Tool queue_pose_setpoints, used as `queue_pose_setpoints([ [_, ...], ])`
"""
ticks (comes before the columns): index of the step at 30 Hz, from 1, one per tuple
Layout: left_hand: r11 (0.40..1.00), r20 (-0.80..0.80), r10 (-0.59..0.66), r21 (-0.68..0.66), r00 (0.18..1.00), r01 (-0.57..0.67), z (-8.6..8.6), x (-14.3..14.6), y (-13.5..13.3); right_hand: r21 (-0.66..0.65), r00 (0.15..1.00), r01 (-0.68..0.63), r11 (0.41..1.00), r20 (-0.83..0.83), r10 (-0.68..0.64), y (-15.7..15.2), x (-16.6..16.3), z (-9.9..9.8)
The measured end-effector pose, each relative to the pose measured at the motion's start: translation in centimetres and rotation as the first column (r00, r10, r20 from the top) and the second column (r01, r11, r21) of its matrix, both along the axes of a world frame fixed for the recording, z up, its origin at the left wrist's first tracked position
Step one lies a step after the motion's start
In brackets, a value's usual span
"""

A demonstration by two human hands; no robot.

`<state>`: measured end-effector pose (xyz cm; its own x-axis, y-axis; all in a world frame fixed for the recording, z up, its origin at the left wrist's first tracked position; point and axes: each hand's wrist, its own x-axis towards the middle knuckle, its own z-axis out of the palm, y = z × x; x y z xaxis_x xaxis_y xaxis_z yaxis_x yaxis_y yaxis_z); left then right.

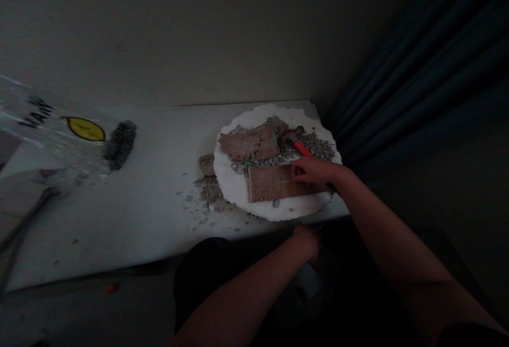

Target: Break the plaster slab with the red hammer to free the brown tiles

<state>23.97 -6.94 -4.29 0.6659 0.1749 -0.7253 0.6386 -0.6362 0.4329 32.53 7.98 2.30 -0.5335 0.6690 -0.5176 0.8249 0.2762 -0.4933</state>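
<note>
My right hand [310,170] is above a flat brown board with rows of small holes [262,183], its fingers curled together in a pinch. Whatever lies between those fingers is too small or hidden to name. Just beyond it, a bright red strip-like piece [303,149] lies on grey gravel [320,147]. The board rests on a round white slab with a ragged edge [234,190]. Behind it sits a second, cracked brown sheet with holes [248,144], with bits of green beside it. My left hand [308,238] is low at the table's front edge, its fingers lost in shadow.
Left of the slab, brown chunks [209,190] and crumbs are scattered on the white table [155,198]. A clear plastic bag with a yellow print [85,128] stands at the left. Dark blue curtains [429,60] hang on the right, and a plain wall [199,34] rises behind.
</note>
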Motion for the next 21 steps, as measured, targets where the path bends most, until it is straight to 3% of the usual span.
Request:
queue_pose_setpoints([
  [8,0.998,-0.03,-0.061,0.025,0.998,0.062,0.3,-0.1,-0.1,-0.017,0.999,0.019,1.0,-0.035,-0.019,-0.1,-0.2,0.2],
  [15,0.997,-0.018,-0.071,0.01,0.997,0.071,0.6,-0.2,0.0,0.014,1.0,0.016,1.0,0.025,-0.016,-0.3,-0.8,1.3],
  [21,0.998,-0.009,-0.063,0.026,0.998,0.063,1.2,-0.4,0.0,0.007,0.999,0.031,0.999,0.009,-0.031,-0.4,-0.7,1.0],
])
